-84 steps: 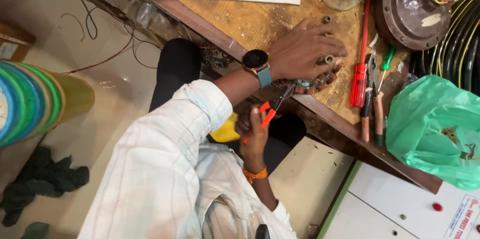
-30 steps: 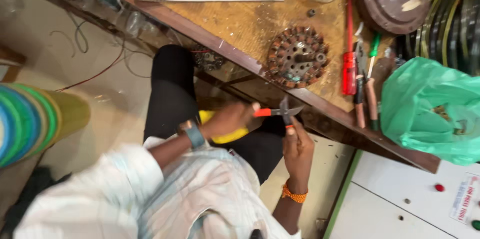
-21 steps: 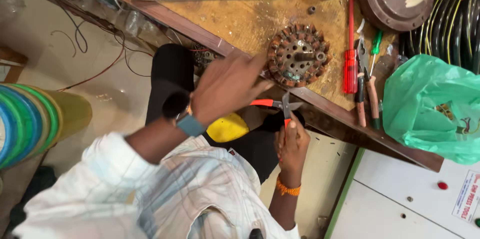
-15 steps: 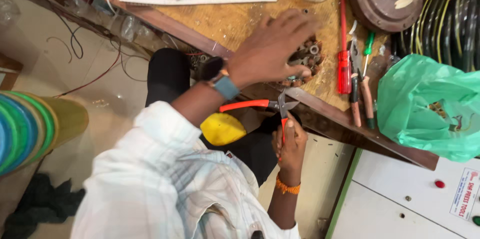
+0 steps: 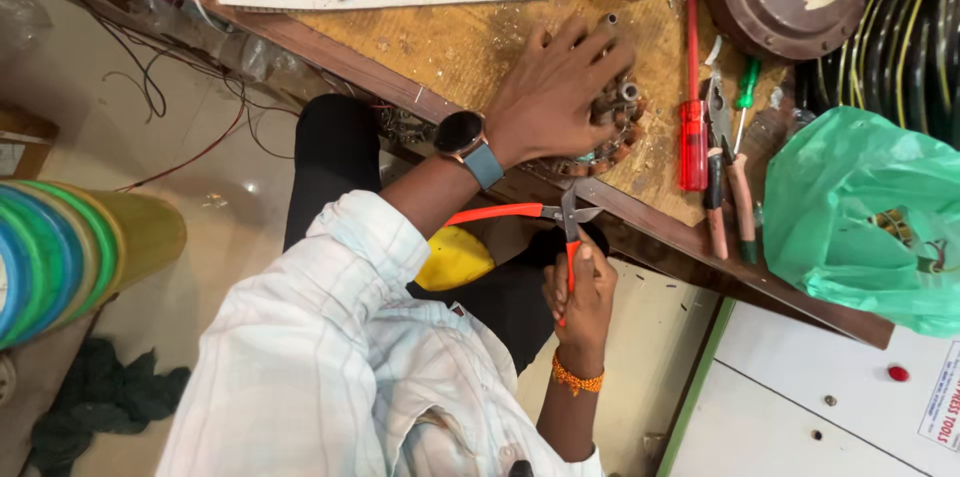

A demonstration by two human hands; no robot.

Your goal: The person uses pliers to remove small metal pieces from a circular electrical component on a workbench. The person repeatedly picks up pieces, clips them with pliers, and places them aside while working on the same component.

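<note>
The left hand lies spread, palm down, over the round metal core that sits at the near edge of the bench, fingers fanned across its top so that only the rim with its ring of small studs shows past the fingertips and below the palm. The right hand is below the bench edge, closed around one orange handle of the cutters; the other handle sticks out sideways toward the left forearm, so the tool stands wide open. The cutter's dark nose sits just under the bench lip, pointing up toward the core, which lies directly above and slightly right of it, near but not touching as far as I can see. So the core is up and away from the right hand, under the left one; the left hand is already on it, the right a short way beneath. The gripped handle runs roughly straight up and down, in line with the wrist. To the right of the core a red screwdriver and some pliers lie on the bench with their lengths running away from the edge, and a green bag sits beyond them.
</note>
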